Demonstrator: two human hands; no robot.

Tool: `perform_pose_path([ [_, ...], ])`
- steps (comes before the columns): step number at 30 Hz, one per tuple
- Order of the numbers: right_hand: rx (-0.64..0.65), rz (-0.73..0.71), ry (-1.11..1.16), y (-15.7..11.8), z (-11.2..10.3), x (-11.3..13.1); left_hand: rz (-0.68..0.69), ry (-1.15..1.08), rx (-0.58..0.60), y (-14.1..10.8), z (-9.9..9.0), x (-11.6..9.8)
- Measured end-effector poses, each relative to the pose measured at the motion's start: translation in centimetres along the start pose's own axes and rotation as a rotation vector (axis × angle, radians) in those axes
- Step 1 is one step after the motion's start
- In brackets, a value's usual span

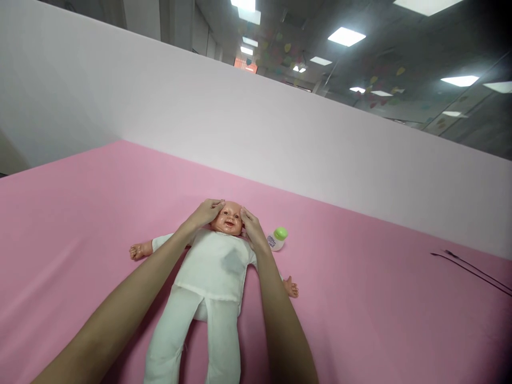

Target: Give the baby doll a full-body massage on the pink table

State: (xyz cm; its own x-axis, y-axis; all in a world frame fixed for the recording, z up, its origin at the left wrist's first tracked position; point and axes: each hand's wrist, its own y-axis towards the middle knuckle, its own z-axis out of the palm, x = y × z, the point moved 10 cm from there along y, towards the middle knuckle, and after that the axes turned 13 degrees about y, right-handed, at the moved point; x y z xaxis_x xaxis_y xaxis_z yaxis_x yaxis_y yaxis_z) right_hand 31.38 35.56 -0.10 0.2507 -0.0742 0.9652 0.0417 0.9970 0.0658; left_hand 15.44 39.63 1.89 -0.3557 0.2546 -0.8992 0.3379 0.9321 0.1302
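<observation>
One doll (214, 264) lies face-up in the head view, its head between the left hand (207, 212) and right hand (251, 221), both laid unclenched against its temples. A green-capped jar (277, 238) sits just right of the right hand.

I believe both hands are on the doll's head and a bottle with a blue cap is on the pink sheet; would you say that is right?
Not quite: the cap is green, not blue, as the head view shows. The left hand and right hand are indeed on the doll's head, and the bottle is on the pink sheet.
</observation>
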Motion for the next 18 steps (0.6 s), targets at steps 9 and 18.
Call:
perform_pose_path([
  [9,0.054,-0.030,-0.115,0.6,0.2,0.0,0.032,0.144,-0.019,0.0,-0.2,-0.6],
  [18,0.326,-0.071,-0.467,-2.1,2.6,4.7,0.205,0.544,0.213,-2.5,-0.3,-4.6],
])
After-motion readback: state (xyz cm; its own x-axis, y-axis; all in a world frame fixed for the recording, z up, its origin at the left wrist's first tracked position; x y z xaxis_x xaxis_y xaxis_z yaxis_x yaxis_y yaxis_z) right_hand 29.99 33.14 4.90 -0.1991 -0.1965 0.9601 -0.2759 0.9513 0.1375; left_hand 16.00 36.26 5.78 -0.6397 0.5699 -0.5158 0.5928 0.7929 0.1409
